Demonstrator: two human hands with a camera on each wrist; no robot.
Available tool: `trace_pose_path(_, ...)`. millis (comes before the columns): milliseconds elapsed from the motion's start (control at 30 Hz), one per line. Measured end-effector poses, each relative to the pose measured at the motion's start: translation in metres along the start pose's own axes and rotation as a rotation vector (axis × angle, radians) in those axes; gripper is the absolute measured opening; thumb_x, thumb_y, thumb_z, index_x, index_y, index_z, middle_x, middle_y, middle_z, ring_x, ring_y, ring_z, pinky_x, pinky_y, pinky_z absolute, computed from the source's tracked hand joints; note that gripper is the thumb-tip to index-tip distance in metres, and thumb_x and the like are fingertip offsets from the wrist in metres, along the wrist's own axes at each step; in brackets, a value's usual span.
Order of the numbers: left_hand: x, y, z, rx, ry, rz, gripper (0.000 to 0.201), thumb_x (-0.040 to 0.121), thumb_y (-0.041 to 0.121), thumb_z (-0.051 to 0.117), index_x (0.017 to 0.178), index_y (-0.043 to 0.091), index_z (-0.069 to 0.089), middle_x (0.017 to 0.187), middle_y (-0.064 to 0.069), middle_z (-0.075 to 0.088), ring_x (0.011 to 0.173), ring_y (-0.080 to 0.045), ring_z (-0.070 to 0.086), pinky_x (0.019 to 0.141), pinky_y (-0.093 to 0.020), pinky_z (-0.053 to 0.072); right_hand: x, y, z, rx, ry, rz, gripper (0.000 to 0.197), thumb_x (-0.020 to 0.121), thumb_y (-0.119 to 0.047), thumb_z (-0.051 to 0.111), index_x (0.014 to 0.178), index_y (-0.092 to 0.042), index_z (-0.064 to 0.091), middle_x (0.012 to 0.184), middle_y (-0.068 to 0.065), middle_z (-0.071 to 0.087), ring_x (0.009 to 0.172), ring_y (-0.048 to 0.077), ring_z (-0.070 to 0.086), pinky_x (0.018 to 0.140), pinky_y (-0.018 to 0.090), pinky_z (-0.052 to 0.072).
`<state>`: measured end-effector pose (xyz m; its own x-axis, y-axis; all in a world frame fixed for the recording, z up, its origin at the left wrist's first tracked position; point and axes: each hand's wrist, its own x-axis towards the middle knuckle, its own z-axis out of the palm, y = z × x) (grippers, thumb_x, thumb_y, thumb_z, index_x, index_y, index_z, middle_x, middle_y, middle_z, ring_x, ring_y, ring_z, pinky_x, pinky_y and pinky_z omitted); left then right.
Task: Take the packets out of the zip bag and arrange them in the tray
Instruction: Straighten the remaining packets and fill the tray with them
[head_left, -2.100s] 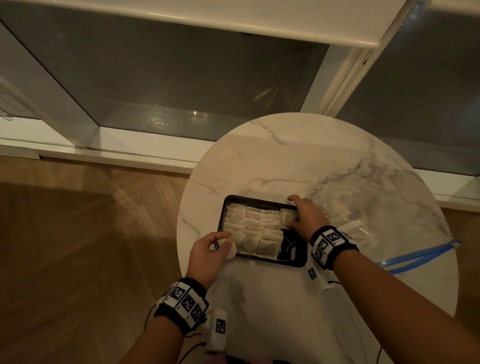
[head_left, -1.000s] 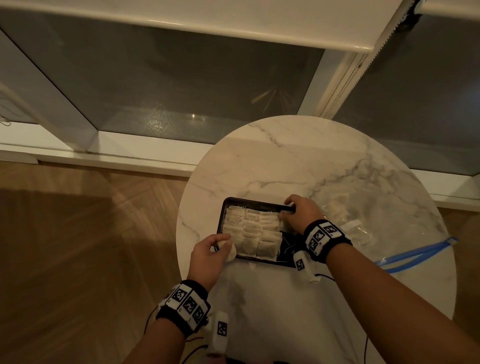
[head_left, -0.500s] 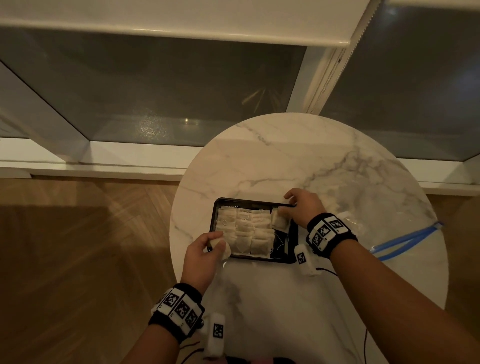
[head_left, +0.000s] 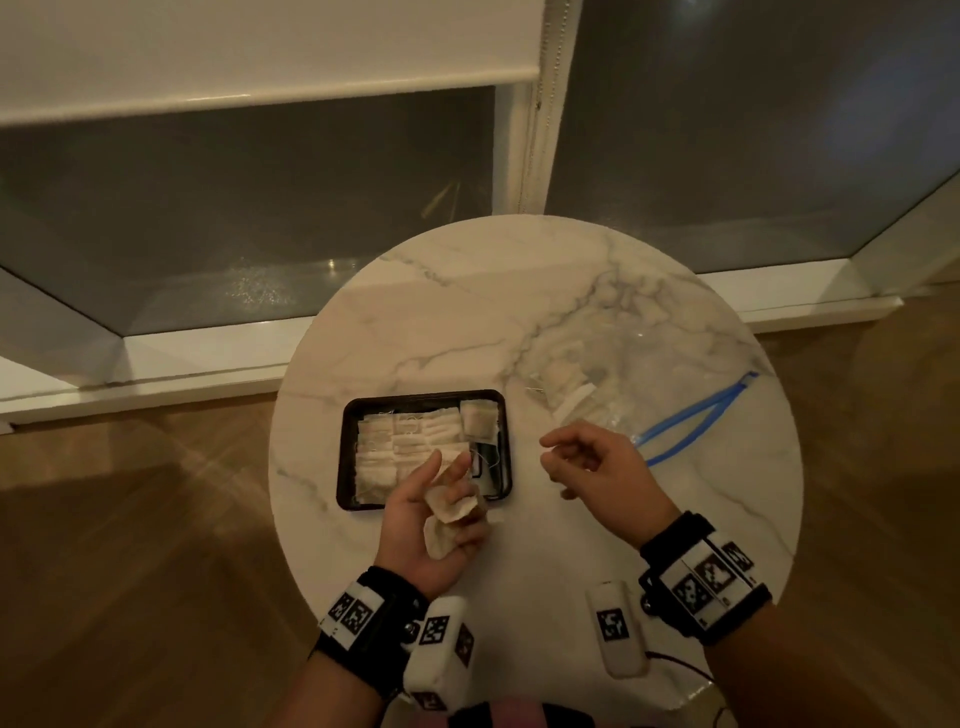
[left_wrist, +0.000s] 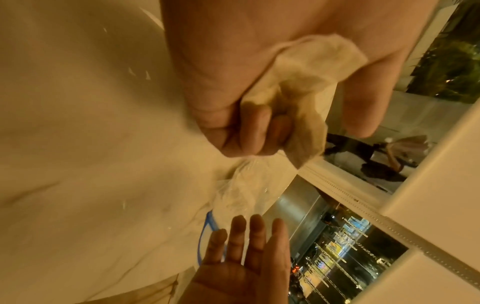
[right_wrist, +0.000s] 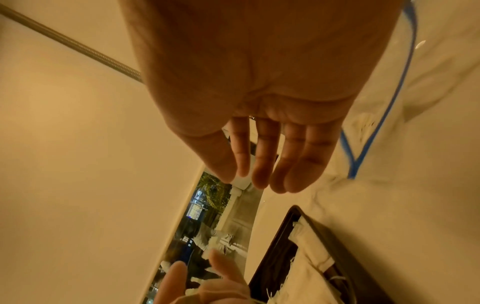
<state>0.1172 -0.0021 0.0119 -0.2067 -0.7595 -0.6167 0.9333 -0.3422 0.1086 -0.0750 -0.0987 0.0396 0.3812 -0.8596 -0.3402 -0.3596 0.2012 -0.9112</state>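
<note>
Marble table (head_left: 467, 332), packets (head_left: 447, 514) in left hand (head_left: 426, 525), right hand (head_left: 602, 478) empty

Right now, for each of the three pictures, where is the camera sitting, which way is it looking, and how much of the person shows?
Head: worn on the head, looking down at the round white marble table, black rectangular tray and clear zip bag with blue seal; both hands and wristbands show.
Left wrist: looks along the left hand, which grips crumpled beige packets; right hand below.
Right wrist: looks along the right hand's straight fingers toward the window; tray at bottom right.
Shared: both wrist views show the blue seal.
</note>
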Motion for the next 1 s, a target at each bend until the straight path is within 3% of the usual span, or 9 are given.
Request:
trace_pose_path(200,0.026,-0.055,0.018,0.047,0.196,-0.077,0.008,0.084,0.020,0.067,0.087,0.013,0.068,0.075,-0.002,0.045,0.065,-0.018,0.054,0.049,-0.026,0.053,-0.020,0.008,-0.059,0.056,0.043,-0.030,0.011,0.088,-0.010,0.069,0.097,-0.016,0.071,0.081,0.006,0.067,0.073,0.018,0.063,0.061,0.035,0.058)
trace_pose_path(333,0.051,-0.097,0.019,0.283,0.436,-0.133,0.011,0.086,0.024,0.067,0.080,0.016,0.063,0.065,0.000,0.041,0.052,-0.017,0.053,0.045,-0.023,0.045,-0.030,0.026,-0.101,0.041,0.096,-0.017,0.009,0.088,-0.012,0.069,0.096,-0.017,0.071,0.085,0.011,0.068,0.075,0.020,0.062,0.064,0.033,0.057)
trace_pose_path(400,0.060,-0.112,0.015,0.774,0.598,0.029,0.019,0.089,0.029,0.064,0.081,0.012,0.063,0.061,0.001,0.049,0.052,-0.016,0.050,0.051,-0.028,0.041,-0.031,0.039,-0.116,-0.027,0.125,-0.019,0.009,0.087,-0.015,0.070,0.093,-0.021,0.072,0.083,0.002,0.069,0.077,0.015,0.063,0.071,0.032,0.057)
trace_pose_path(467,0.067,-0.121,0.010,1.400,0.673,0.222,0.022,0.090,0.035,0.061,0.085,0.014,0.066,0.072,0.002,0.064,0.065,-0.015,0.060,0.066,-0.034,0.052,-0.029,0.049,-0.125,-0.142,0.145,-0.035,0.008,0.086,-0.016,0.069,0.092,-0.022,0.072,0.085,-0.005,0.070,0.080,0.009,0.064,0.078,0.027,0.054)
trace_pose_path(600,0.079,-0.134,0.011,2.153,0.581,0.333,0.025,0.094,0.046,0.049,0.106,0.027,0.060,0.102,0.004,0.062,0.095,-0.015,0.059,0.082,-0.033,0.051,-0.020,0.060,-0.131,-0.433,0.098,-0.129,0.018,0.090,-0.018,0.063,0.107,-0.018,0.071,0.104,-0.002,0.069,0.098,0.011,0.062,0.093,0.028,0.049)
trace_pose_path(700,0.080,-0.142,0.019,2.250,0.613,0.520,0.032,0.090,0.042,0.051,0.118,0.030,0.058,0.112,0.007,0.062,0.103,-0.016,0.058,0.090,-0.039,0.049,-0.011,0.068,-0.128,-0.644,-0.002,-0.235,0.028,0.095,-0.017,0.055,0.119,-0.015,0.067,0.120,0.002,0.065,0.115,0.019,0.055,0.103,0.029,0.041)
trace_pose_path(833,0.064,-0.150,0.041,1.814,0.646,1.060,0.013,0.078,0.018,0.065,0.087,0.022,0.057,0.086,0.007,0.056,0.082,-0.015,0.054,0.075,-0.041,0.052,0.000,0.062,-0.124,-0.894,-0.058,-0.366,0.032,0.090,-0.013,0.053,0.117,-0.018,0.068,0.112,0.003,0.068,0.107,0.026,0.059,0.093,0.037,0.044)
trace_pose_path(900,0.060,-0.150,0.053,1.812,0.570,1.269,0.010,0.076,0.017,0.065,0.083,0.018,0.058,0.090,0.004,0.052,0.085,-0.016,0.050,0.075,-0.039,0.050,0.006,0.053,-0.121,-0.989,-0.055,-0.429,0.034,0.087,-0.015,0.053,0.117,-0.020,0.069,0.112,0.002,0.067,0.108,0.026,0.058,0.092,0.038,0.042)
trace_pose_path(1000,0.069,-0.143,0.067,2.190,0.395,1.228,0.018,0.080,0.029,0.064,0.095,0.025,0.070,0.121,-0.005,0.054,0.112,-0.027,0.048,0.088,-0.041,0.043,0.015,0.043,-0.116,-1.087,-0.137,-0.375,0.040,0.090,-0.019,0.050,0.128,-0.022,0.061,0.125,0.000,0.063,0.119,0.023,0.053,0.103,0.037,0.037)
